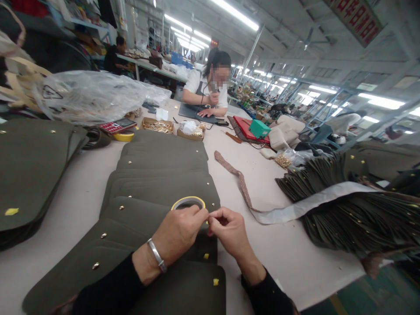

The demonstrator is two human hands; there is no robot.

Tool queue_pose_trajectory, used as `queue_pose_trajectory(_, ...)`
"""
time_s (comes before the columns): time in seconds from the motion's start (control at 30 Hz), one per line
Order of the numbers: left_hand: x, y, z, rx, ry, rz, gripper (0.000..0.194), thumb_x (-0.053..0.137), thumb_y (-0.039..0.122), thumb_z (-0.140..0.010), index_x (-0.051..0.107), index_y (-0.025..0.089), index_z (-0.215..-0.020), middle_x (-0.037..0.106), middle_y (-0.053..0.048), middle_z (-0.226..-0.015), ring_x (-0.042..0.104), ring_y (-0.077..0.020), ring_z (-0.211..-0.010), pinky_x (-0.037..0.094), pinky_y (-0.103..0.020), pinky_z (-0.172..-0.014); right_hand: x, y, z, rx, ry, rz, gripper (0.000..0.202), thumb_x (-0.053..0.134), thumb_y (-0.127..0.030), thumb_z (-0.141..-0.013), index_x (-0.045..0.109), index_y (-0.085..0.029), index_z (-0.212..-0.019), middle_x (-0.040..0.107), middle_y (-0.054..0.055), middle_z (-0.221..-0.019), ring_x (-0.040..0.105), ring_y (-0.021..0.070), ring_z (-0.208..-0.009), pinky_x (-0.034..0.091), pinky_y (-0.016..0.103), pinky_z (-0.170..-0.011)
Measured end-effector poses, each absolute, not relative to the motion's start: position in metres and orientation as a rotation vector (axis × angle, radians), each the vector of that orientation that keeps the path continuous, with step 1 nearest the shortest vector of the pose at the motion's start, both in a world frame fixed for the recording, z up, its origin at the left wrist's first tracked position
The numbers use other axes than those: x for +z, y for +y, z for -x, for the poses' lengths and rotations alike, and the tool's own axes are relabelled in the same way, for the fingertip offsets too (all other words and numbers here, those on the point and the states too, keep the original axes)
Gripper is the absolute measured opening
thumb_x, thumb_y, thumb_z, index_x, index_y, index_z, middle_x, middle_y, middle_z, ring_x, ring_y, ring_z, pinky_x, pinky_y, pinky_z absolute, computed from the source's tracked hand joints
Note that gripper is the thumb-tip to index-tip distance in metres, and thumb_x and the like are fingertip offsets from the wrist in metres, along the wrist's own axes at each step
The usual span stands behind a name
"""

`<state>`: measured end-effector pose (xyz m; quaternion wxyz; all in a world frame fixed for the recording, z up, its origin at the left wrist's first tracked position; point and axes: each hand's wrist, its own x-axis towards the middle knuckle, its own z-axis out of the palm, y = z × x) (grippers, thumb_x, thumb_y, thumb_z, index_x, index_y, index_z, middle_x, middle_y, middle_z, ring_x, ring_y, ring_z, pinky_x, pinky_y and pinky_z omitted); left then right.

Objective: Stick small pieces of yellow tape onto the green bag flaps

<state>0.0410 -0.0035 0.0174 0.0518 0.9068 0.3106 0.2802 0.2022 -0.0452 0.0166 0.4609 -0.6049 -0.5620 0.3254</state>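
Note:
A roll of yellow tape (179, 202) stands behind the fingers of my left hand (180, 227), which are closed on it. My right hand (231, 229) pinches right beside the left fingertips, at the roll's right side; whatever is between its thumb and finger is too small to make out. Beneath both hands lies a row of overlapping dark olive panels (141, 186) with gold studs along their edges. Small yellow tape pieces (215, 282) stick to the nearest panels, by their right edge.
More olive panels (33, 162) are stacked at left, and a fanned pile (354, 214) lies at right. A grey-brown strip (243, 188) crosses the table. Small boxes of gold parts (158, 126) and a plastic bag (95, 94) sit farther back. Opposite, a person (210, 83) leans on the table.

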Motion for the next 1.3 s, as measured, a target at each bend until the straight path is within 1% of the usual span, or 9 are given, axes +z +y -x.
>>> queue_pose_trajectory(0.1,0.014,-0.007,-0.044,0.967,0.923,-2.782,0.023,0.037,0.016,-0.095,0.053,0.021,-0.079,0.054,0.001,-0.068,0.049,-0.0146,-0.056,0.034,-0.027,-0.051,0.01,-0.034,-0.208,1.126,-1.03,1.474,0.018,0.068,-0.032,-0.068,0.063,-0.014,-0.067,0.061,-0.002,-0.048,0.056,0.0114,-0.041,0.048,0.022,-0.043)
queue_pose_trajectory(0.3,0.004,-0.001,-0.04,0.708,1.133,-2.792,0.012,0.046,0.013,-0.092,0.056,0.02,-0.089,0.06,-0.002,-0.08,0.056,-0.0191,-0.074,0.043,-0.029,-0.063,-0.003,-0.008,-0.243,1.126,-0.991,1.613,0.03,0.075,-0.04,-0.063,0.067,-0.012,-0.071,0.062,0.0,-0.053,0.057,0.0105,-0.045,0.05,0.022,-0.048)
queue_pose_trajectory(0.5,0.01,0.006,-0.034,0.308,1.177,-2.75,0.019,0.041,0.01,-0.091,0.057,0.02,-0.092,0.062,-0.005,-0.089,0.057,-0.0228,-0.085,0.048,-0.034,-0.071,-0.004,0.0,-0.247,0.945,-1.39,1.773,0.021,0.059,-0.033,-0.079,0.066,-0.014,-0.073,0.061,-0.001,-0.054,0.057,0.0111,-0.046,0.045,0.021,-0.048)
queue_pose_trajectory(0.7,0.025,0.0,-0.028,0.045,1.059,-2.6,0.007,0.05,0.024,-0.09,0.055,0.02,-0.093,0.066,-0.006,-0.09,0.062,-0.0264,-0.084,0.051,-0.039,-0.071,0.0,0.007,-0.24,0.577,-1.737,1.857,0.015,0.055,-0.019,-0.077,0.068,-0.017,-0.069,0.067,0.0,-0.062,0.061,0.0133,-0.058,0.042,0.022,-0.056)
queue_pose_trajectory(0.8,0.037,-0.002,-0.026,-0.055,1.029,-2.537,0.014,0.057,0.032,-0.086,0.056,0.02,-0.093,0.067,-0.008,-0.092,0.063,-0.0299,-0.087,0.051,-0.043,-0.074,-0.001,0.011,-0.24,0.582,-1.75,1.914,0.015,0.056,-0.018,-0.078,0.068,-0.018,-0.069,0.068,0.0,-0.062,0.062,0.014,-0.058,0.042,0.023,-0.058)
queue_pose_trajectory(0.9,0.045,-0.003,-0.024,-0.141,1.027,-2.486,0.023,0.066,0.035,-0.079,0.057,0.02,-0.094,0.069,-0.009,-0.095,0.063,-0.0328,-0.092,0.051,-0.046,-0.077,-0.002,0.012,-0.243,0.569,-1.752,1.976,0.013,0.06,-0.022,-0.081,0.068,-0.018,-0.09,0.064,-0.002,-0.055,0.062,0.0154,-0.056,0.043,0.024,-0.058)
queue_pose_trajectory(1.0,0.049,-0.005,-0.022,-0.196,1.048,-2.439,0.034,0.073,0.033,-0.071,0.058,0.019,-0.098,0.069,-0.01,-0.099,0.062,-0.0335,-0.096,0.051,-0.047,-0.081,-0.001,0.006,-0.25,0.445,-1.769,1.939,0.032,0.065,-0.026,-0.082,0.06,-0.016,-0.112,0.063,-0.003,-0.056,0.061,0.0166,-0.057,0.044,0.025,-0.059)
queue_pose_trajectory(1.1,0.051,-0.006,-0.02,-0.254,1.04,-2.4,0.038,0.073,0.026,-0.068,0.057,0.018,-0.102,0.068,-0.011,-0.102,0.062,-0.0327,-0.096,0.05,-0.046,-0.082,0.001,-0.003,-0.256,0.283,-1.932,1.728,0.012,0.058,-0.023,-0.089,0.063,-0.019,-0.098,0.068,0.002,-0.076,0.064,0.0164,-0.07,0.048,0.026,-0.068)
queue_pose_trajectory(1.3,0.052,-0.006,-0.019,-0.303,1.008,-2.44,0.038,0.064,0.013,-0.068,0.056,0.019,-0.105,0.068,-0.01,-0.105,0.06,-0.0318,-0.099,0.05,-0.046,-0.083,0.001,0.0,-0.252,0.16,-2.295,1.656,0.017,0.052,-0.018,-0.092,0.069,-0.017,-0.096,0.068,0.008,-0.09,0.065,0.0191,-0.085,0.049,0.028,-0.081)
